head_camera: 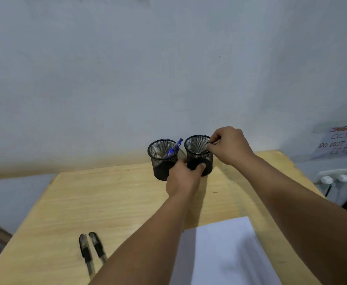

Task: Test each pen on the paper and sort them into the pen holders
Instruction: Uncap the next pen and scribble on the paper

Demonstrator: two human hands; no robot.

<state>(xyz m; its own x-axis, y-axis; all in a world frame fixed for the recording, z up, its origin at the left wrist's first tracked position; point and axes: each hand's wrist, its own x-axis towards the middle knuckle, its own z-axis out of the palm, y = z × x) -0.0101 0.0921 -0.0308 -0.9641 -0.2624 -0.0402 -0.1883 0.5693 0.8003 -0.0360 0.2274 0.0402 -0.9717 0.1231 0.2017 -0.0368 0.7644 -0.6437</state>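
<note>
- Count: two black mesh holders, three pens plainly in view, one sheet of paper, two hands.
- Left holder and right holder stand upright, just beside each other, at the far edge of the table, near the wall.
- Blue pen: stands inside the left holder, tilted, upper end leaning to the right over the rim toward the right holder.
- Two black pens: lie on the table at near left, side by side; long axes run roughly near-to-far, far ends slightly left. Their near ends are blurred and partly hidden by the left forearm.
- Left hand: grips the lower wall of the right holder, thumb curled round its front; the other fingers are hidden behind.
- Right hand: fingers curled at the right holder's rim, pinching a small thin item; mostly hidden, so what it is cannot be told.
- The paper lies at near right, cut off by the frame's lower edge and partly covered by both forearms.
- A handwritten notice at far right is blurred and cut off.
</note>
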